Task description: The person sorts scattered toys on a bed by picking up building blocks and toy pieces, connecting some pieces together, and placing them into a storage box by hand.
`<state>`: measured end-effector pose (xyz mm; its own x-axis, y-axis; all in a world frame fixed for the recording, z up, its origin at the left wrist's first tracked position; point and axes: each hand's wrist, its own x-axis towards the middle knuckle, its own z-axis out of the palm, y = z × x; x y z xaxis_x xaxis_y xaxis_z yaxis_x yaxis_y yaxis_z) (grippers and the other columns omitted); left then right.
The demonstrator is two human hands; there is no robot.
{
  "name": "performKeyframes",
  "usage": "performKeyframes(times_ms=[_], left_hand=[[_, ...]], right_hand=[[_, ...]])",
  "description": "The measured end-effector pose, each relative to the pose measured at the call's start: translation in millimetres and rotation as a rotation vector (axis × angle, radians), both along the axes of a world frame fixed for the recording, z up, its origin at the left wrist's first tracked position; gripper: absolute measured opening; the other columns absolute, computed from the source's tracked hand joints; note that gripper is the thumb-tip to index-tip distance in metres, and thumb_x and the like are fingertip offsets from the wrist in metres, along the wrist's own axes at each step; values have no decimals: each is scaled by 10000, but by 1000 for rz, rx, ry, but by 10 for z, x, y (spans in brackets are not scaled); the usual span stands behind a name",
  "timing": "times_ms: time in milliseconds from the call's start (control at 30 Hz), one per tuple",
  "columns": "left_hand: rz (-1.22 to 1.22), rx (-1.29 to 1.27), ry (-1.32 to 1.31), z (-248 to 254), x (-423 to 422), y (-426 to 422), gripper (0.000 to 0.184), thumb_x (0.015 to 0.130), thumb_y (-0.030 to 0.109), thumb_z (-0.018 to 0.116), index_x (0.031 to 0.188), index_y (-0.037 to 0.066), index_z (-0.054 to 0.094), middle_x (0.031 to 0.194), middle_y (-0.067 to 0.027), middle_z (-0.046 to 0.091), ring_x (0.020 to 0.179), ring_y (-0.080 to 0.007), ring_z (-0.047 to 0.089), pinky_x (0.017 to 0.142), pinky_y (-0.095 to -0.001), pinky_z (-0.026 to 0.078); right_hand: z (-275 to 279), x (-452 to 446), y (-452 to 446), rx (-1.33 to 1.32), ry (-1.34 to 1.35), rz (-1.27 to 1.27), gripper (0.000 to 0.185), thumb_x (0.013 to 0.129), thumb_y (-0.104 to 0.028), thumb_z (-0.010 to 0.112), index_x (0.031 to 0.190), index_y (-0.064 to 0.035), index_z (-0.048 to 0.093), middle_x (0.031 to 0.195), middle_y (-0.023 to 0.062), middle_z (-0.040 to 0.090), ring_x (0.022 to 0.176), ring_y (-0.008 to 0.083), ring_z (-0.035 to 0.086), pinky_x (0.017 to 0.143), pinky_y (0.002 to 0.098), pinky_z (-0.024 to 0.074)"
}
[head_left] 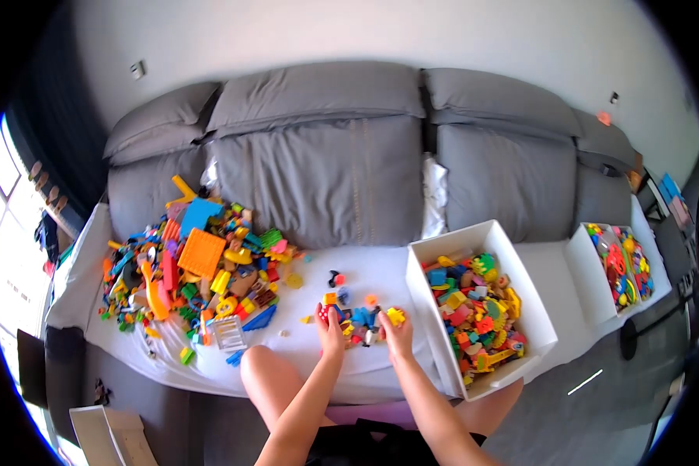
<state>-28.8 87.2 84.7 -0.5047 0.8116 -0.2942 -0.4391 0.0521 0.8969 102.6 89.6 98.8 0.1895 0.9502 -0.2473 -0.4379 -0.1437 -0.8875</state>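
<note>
A small cluster of mixed toy pieces (359, 317) lies on the white sheet between my two hands. My left hand (331, 332) is at the cluster's left side, its fingers near a red piece (323, 313) and an orange block (330, 298). At the right side, my right hand (397, 335) is beside a yellow piece (396, 316). Both hands are small in view, so whether either grips a piece cannot be made out. A dark piece and a red one (339, 279) lie just behind the cluster.
A large heap of colourful toys (202, 252) covers the sheet at left. To the right stands a white box (533, 314) full of toys, and farther right a smaller white box (590, 268). The grey sofa back (326, 179) rises behind; an open white container (113, 439) is at lower left.
</note>
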Motion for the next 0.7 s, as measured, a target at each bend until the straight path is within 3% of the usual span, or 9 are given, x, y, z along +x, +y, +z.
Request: performKeyframes(times_ms=[100, 167, 233, 300, 367, 467, 500, 567, 700], left_hand=[[-57, -11, -157, 291, 500, 242, 438, 914, 380, 464, 1246, 116, 354, 1068, -89, 535, 731, -209, 648, 508, -266, 498], [-300, 4, -96, 665, 882, 381, 517, 907, 447, 445, 1297, 128, 325, 1153, -104, 503, 934, -218, 605, 686, -326, 510], [-608, 216, -149, 715, 1253, 581, 664, 893, 511, 429, 1382, 107, 235, 1306, -122, 409, 1199, -219, 422, 926, -370, 398], [-785, 146, -160, 987, 1500, 574, 782, 878, 558, 416, 1421, 71, 133, 1414, -115, 285, 1322, -203, 212, 1045, -352, 246], [-792, 184, -37, 973, 1545, 535, 697, 911, 491, 395, 1410, 56, 175, 1412, -114, 308, 1310, -208, 263, 1049, -344, 226], [-732, 331, 219, 636, 1329, 364, 534, 954, 319, 398, 1371, 10, 271, 1389, -140, 340, 1274, -218, 322, 1032, -303, 272], [-655, 349, 334, 534, 1205, 252, 429, 940, 241, 437, 1307, 25, 384, 1303, -148, 449, 1211, -254, 414, 992, -324, 329], [-601, 343, 769, 313, 800, 52, 311, 896, 144, 486, 1191, 46, 501, 1176, -157, 535, 1116, -315, 481, 938, -357, 377], [-342, 215, 1299, -82, 65, -172, 304, 756, 22, 553, 1054, 73, 580, 1144, -154, 517, 1069, -346, 458, 910, -416, 389]], right_hand=[[389, 247, -114, -94, 47, -39, 328, 757, -88, 694, 1020, -54, 500, 737, 10, 550, 532, 93, 517, 445, 214, 404], [583, 465, -118, 12, 163, -107, 302, 754, -12, 650, 1014, -34, 499, 814, 23, 562, 664, 107, 551, 563, 215, 451], [665, 675, -65, 214, 401, -262, 312, 779, 42, 601, 1059, -33, 486, 961, 53, 571, 872, 136, 572, 753, 248, 484], [671, 859, -86, 218, 492, -335, 507, 802, 79, 536, 1248, -13, 313, 1199, 114, 452, 1079, 214, 502, 927, 294, 435], [614, 894, -132, 261, 427, -296, 601, 809, 63, 532, 1315, -6, 215, 1277, 145, 377, 1144, 254, 458, 956, 329, 418], [615, 695, -277, 250, 228, -223, 514, 840, 44, 468, 1315, 40, 273, 1230, 157, 459, 1081, 242, 516, 897, 336, 457], [533, 629, -295, 224, 149, -160, 445, 846, 39, 463, 1277, 35, 353, 1182, 158, 502, 1002, 243, 563, 851, 333, 477], [165, 486, -271, 272, -4, 3, 347, 853, 34, 453, 1200, 22, 453, 1107, 144, 561, 941, 230, 588, 810, 323, 486], [-210, 147, -162, 180, -827, 247, 264, 772, -17, 549, 1027, -58, 599, 1023, 113, 612, 892, 261, 606, 791, 309, 484]])
